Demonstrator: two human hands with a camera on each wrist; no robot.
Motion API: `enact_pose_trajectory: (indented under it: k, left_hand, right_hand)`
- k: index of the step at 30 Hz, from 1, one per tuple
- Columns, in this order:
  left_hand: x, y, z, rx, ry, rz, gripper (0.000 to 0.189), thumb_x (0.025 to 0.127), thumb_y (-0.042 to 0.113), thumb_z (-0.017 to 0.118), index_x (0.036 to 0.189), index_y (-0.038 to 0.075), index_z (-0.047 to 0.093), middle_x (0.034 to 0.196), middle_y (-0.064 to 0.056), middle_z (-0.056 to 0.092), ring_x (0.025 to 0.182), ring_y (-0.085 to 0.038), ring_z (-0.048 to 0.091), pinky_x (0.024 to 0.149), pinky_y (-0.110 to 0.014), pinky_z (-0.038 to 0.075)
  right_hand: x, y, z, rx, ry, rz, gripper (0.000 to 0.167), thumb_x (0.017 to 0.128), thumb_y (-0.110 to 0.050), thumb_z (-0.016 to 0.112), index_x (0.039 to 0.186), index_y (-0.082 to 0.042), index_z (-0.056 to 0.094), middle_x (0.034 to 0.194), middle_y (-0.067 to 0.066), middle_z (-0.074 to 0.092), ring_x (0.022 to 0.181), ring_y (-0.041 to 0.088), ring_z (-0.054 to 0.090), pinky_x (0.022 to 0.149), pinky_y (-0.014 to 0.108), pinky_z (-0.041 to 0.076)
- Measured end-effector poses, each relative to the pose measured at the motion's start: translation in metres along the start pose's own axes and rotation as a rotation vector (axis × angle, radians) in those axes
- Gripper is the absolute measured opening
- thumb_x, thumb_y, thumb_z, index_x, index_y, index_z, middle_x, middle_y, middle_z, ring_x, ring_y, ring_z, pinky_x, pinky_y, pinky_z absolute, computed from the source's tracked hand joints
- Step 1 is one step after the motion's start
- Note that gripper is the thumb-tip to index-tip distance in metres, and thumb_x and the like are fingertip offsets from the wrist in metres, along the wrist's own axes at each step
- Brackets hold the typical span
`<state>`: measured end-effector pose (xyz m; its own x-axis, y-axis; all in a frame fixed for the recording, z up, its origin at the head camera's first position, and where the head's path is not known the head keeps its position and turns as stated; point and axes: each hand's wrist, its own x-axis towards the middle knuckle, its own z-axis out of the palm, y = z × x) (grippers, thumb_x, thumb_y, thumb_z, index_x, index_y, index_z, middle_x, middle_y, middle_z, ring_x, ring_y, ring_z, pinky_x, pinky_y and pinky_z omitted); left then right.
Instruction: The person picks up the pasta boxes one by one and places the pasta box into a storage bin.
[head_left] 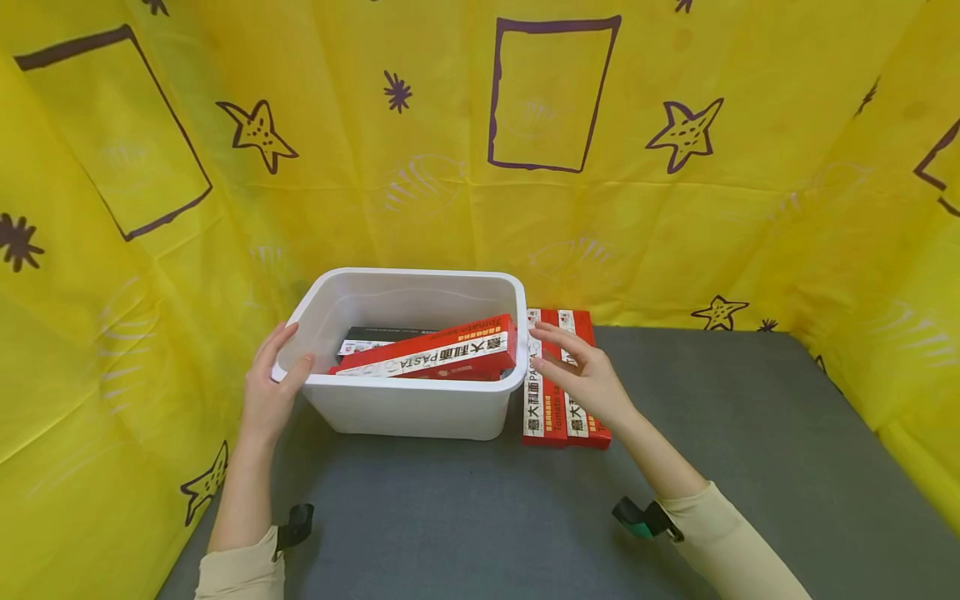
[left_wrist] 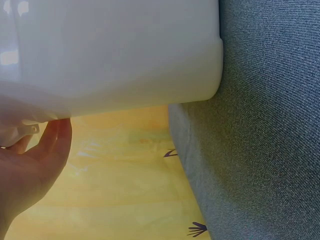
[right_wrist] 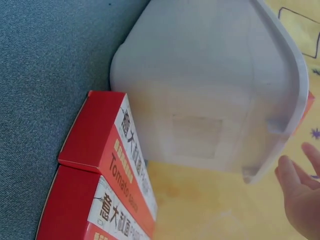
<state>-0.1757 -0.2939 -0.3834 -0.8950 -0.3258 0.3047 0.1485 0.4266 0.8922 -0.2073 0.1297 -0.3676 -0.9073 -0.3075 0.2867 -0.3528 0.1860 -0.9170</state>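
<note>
Beige sleeves (head_left: 731,542) foremost, our left hand (head_left: 267,398) clamps a smooth tub (head_left: 408,408); our right hand (head_left: 588,379), fingers apart, overhangs oblong boxes (head_left: 555,425).

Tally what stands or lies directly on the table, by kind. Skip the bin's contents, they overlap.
Red pasta boxes: 2
White bin: 1
Total: 3
</note>
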Motion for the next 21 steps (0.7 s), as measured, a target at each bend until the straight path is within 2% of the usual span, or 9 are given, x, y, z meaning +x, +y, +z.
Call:
enact_pose_trajectory:
  k: [4,8,11,13,17,21]
  left_hand:
    - [0.0,0.001,0.001,-0.005,0.01,0.014,0.054,0.093,0.021,0.06,0.144,0.011,0.048,0.155,-0.005,0.035,0.14,-0.031,0.031,0.112,-0.057,0.022]
    - [-0.001,0.001,0.001,-0.006,0.015,0.02,0.053,0.092,0.02,0.059,0.143,0.011,0.05,0.154,-0.005,0.036,0.14,-0.031,0.03,0.113,-0.056,0.022]
    - [-0.001,0.002,0.001,-0.006,0.02,0.023,0.052,0.092,0.02,0.06,0.142,0.01,0.051,0.154,-0.005,0.037,0.14,-0.03,0.031,0.113,-0.055,0.022]
    - [-0.001,0.002,0.001,-0.008,0.02,0.021,0.052,0.092,0.02,0.061,0.142,0.01,0.051,0.154,-0.005,0.037,0.14,-0.03,0.031,0.113,-0.055,0.022]
    - [-0.001,0.002,0.002,-0.011,0.018,0.014,0.053,0.092,0.021,0.06,0.143,0.01,0.05,0.154,-0.005,0.036,0.141,-0.03,0.03,0.113,-0.055,0.021]
    - [-0.001,0.002,0.002,-0.012,0.018,0.011,0.053,0.092,0.021,0.059,0.144,0.011,0.049,0.155,-0.005,0.035,0.141,-0.031,0.03,0.113,-0.056,0.021]
  right_hand:
    - [-0.002,0.0,0.0,0.005,-0.006,0.011,0.047,0.09,-0.017,0.071,0.134,-0.012,0.059,0.146,0.002,0.048,0.132,0.02,0.046,0.094,0.032,0.048]
    - [-0.003,0.002,0.0,0.012,-0.003,0.001,0.049,0.089,-0.016,0.072,0.136,-0.01,0.057,0.144,0.003,0.05,0.132,0.02,0.045,0.099,0.039,0.045]
    - [-0.006,0.007,-0.002,-0.022,0.016,-0.001,0.053,0.089,-0.017,0.072,0.139,-0.011,0.054,0.143,0.004,0.05,0.133,0.023,0.044,0.102,0.044,0.042]
    - [-0.009,0.012,-0.004,-0.063,0.035,0.028,0.057,0.089,-0.021,0.072,0.142,-0.015,0.051,0.145,0.004,0.048,0.133,0.026,0.043,0.102,0.047,0.042]
    - [-0.02,0.027,-0.012,-0.159,0.08,0.138,0.067,0.089,-0.033,0.072,0.148,-0.02,0.042,0.151,0.005,0.038,0.137,0.034,0.037,0.104,0.055,0.039]
    - [-0.029,0.046,-0.022,-0.237,0.097,0.233,0.079,0.086,-0.038,0.073,0.151,-0.018,0.034,0.155,0.009,0.029,0.14,0.036,0.03,0.108,0.057,0.031]
